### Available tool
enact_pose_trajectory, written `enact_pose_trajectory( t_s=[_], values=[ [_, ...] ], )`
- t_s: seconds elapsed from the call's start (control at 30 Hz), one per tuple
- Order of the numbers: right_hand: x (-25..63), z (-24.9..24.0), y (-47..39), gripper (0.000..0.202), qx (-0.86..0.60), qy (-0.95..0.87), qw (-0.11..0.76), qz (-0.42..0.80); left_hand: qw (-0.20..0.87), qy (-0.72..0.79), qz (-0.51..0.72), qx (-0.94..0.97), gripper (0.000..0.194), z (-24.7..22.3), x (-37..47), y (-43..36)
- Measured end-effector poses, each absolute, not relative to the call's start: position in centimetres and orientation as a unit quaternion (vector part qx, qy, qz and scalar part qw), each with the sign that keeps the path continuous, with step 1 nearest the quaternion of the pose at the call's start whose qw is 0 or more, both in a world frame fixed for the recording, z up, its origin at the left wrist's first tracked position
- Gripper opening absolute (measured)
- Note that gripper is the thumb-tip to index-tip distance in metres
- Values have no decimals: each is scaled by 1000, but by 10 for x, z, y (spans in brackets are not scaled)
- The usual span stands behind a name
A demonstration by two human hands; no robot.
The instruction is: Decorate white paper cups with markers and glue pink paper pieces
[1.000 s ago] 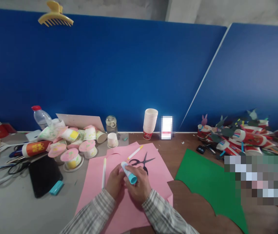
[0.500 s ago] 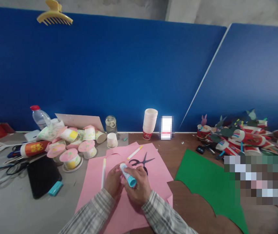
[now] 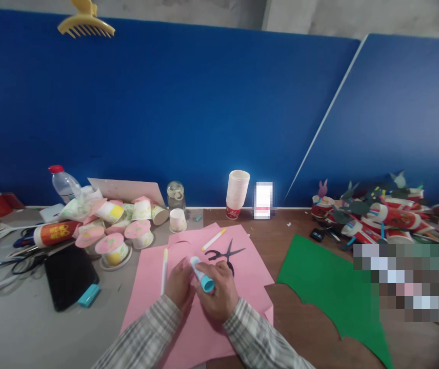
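Observation:
My right hand (image 3: 219, 292) is closed round a white and blue glue stick (image 3: 201, 274), its blue base pointing toward me. Close beside it, my left hand (image 3: 181, 284) is closed with the fingertips pinched near the glue stick's top end. A bit of pink paper seems to be between those fingers, though most of it is hidden. Both hands are over pink paper sheets (image 3: 150, 307). Black-handled scissors (image 3: 227, 253) lie partly spread just beyond my right hand. One white marker with a yellow end (image 3: 164, 271) is left of my left hand, and another marker (image 3: 214, 239) lies farther back.
Green paper (image 3: 319, 282) with a scalloped edge lies to the right. Decorated paper cups (image 3: 112, 248) crowd the left, near a black tablet-like slab (image 3: 71, 277) and a blue cap (image 3: 88, 295). Stacked cups (image 3: 237, 192) stand at the back; red cups (image 3: 396, 215) are heaped at right.
Both hands keep nearly the same place and hold. The glue stick has shifted very slightly, its blue base a little higher. The whole view has moved a touch.

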State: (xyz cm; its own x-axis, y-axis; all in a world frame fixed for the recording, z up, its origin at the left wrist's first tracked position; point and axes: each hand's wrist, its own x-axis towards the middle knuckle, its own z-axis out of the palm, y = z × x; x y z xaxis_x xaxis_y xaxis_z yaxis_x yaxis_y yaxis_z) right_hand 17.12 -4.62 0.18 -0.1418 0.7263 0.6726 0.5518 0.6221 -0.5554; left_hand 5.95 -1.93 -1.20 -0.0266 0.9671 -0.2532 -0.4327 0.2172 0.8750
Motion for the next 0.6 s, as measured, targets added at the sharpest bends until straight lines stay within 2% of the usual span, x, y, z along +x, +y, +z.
enact_pose_trajectory(
  t_s=[0.17,0.4,0.5,0.6],
  values=[
    [166,-3,-41,33,-456,-744,484,73,652,407,562,306,17,-5,66,-25],
    [163,-1,-40,30,-486,-749,450,23,654,411,564,291,12,-6,65,-23],
    [164,-1,-38,27,-503,-737,451,4,658,421,560,277,17,-3,64,-23],
    [171,-1,-34,25,-526,-697,488,-21,658,456,548,243,24,-1,61,-23]
  ],
)
